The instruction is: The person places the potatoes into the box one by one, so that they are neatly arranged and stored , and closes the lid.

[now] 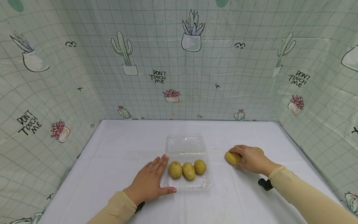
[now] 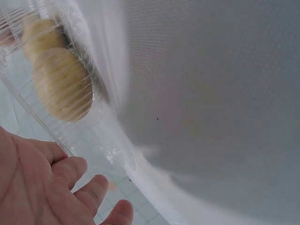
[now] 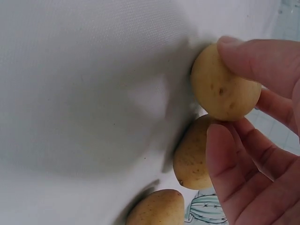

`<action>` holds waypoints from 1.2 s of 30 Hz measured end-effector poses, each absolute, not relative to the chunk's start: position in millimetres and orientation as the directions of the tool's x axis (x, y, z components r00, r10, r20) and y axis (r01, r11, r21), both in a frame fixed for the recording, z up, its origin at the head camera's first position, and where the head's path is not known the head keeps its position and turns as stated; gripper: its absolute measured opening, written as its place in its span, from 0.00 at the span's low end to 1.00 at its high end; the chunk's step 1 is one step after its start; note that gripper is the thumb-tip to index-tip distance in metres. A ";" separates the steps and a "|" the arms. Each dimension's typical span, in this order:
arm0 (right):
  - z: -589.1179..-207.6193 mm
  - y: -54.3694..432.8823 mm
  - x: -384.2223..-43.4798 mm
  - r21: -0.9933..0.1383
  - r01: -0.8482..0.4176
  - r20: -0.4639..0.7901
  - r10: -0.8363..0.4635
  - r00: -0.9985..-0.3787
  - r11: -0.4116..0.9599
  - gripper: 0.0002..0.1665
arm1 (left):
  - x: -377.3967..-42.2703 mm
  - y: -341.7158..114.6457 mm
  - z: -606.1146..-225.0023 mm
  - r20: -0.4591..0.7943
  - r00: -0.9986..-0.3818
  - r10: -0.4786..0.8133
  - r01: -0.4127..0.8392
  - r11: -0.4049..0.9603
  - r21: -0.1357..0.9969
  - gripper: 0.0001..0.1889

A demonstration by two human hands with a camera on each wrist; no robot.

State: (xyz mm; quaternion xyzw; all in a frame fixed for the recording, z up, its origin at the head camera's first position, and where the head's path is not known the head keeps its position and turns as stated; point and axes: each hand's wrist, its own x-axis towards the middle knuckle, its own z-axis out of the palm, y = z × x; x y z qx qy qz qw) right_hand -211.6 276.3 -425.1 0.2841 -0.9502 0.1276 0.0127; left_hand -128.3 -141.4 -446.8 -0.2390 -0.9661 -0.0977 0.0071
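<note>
A clear plastic clamshell box (image 1: 193,185) lies with its lid folded back in the head view. In its base sit three yellow potatoes, a left one (image 1: 175,170), a middle one (image 1: 189,171) and a right one (image 1: 199,167). My left hand (image 1: 147,181) rests at the box's left side, fingers extended and thumb spread along the front edge. To the right, my right hand (image 1: 253,159) holds a potato (image 1: 233,158) between thumb and fingers, low at the tabletop. Two more potatoes show in the right wrist view, a nearer one (image 3: 192,154) and a farther one (image 3: 157,208).
A white cloth covers the table (image 1: 126,140). Grid-patterned curtains (image 1: 195,81) with printed cacti stand behind it and along both sides. Dark wrist camera pieces show below the right wrist (image 1: 265,184) and the left wrist (image 1: 139,207).
</note>
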 end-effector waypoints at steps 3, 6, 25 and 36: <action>-425.4 276.6 -211.2 -0.245 -0.530 0.071 -0.530 -0.845 0.812 0.35 | -128.3 -141.6 -446.7 0.063 -0.885 0.462 0.465 0.866 0.186 0.59; -426.5 277.2 -210.8 -0.251 -0.520 0.041 -0.528 -0.848 0.816 0.36 | -127.7 -141.6 -446.4 0.063 -0.886 0.460 0.463 0.866 0.188 0.59; -429.2 270.6 -209.7 -0.215 -0.572 0.027 -0.580 -0.814 0.792 0.38 | -127.7 -141.1 -444.3 0.054 -0.890 0.453 0.454 0.866 0.207 0.59; -432.6 271.0 -210.4 -0.231 -0.565 0.029 -0.575 -0.818 0.792 0.38 | -127.9 -140.7 -445.3 0.050 -0.891 0.451 0.451 0.869 0.203 0.59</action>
